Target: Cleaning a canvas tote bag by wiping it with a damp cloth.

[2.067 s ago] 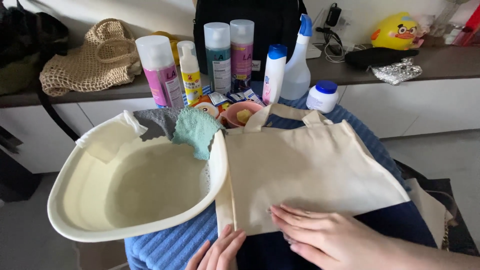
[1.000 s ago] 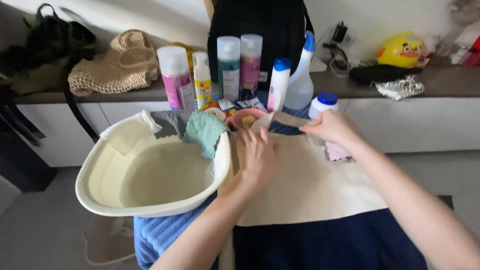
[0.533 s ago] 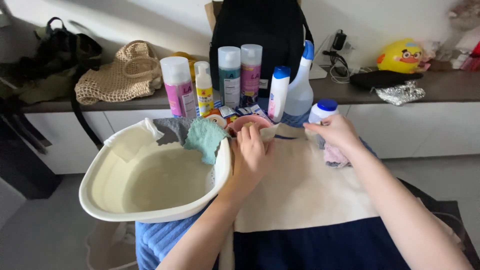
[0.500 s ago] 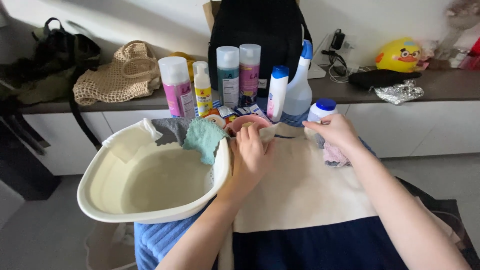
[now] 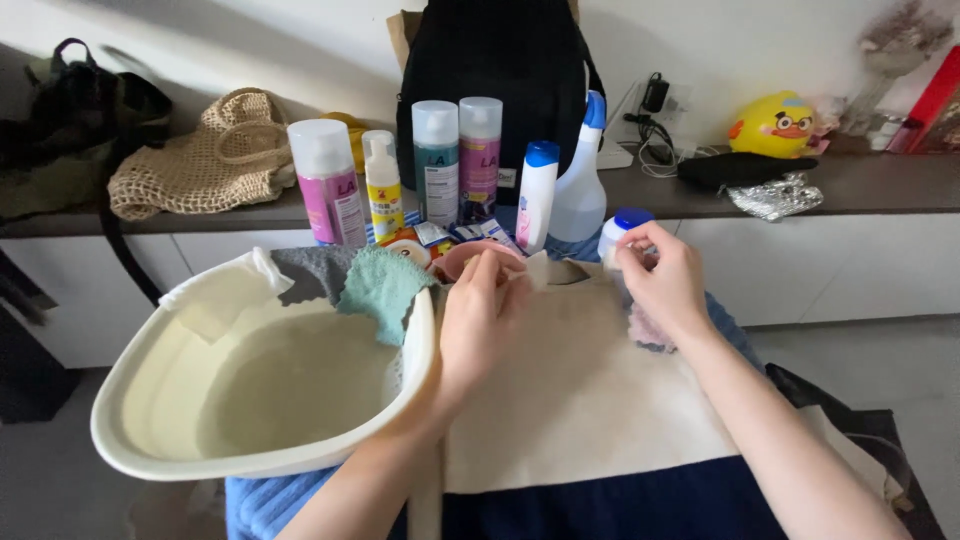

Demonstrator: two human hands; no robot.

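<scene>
A cream canvas tote bag [image 5: 570, 390] lies flat on a blue ribbed towel [image 5: 300, 500] in front of me. My left hand [image 5: 480, 320] grips the bag's top edge at its left handle, by a pink bowl [image 5: 462, 258]. My right hand [image 5: 665, 280] pinches the top edge at the bag's right handle, with a small pink cloth [image 5: 645, 328] showing under the palm. A cream plastic basin [image 5: 150, 450] stands to the left, touching the bag.
A teal cloth [image 5: 380, 285], a grey cloth [image 5: 310, 272] and a white cloth [image 5: 215, 295] hang over the basin's far rim. Spray cans, a blue-capped bottle [image 5: 535, 195], a spray bottle [image 5: 580, 175] and a white jar [image 5: 618, 228] stand behind. A black backpack [image 5: 490, 50] and a woven bag [image 5: 205, 160] sit on the shelf.
Both hands went from the bag's near edge up to its far top edge at the handles. The right hand has since shifted a little left, fingers closing on the fabric.
</scene>
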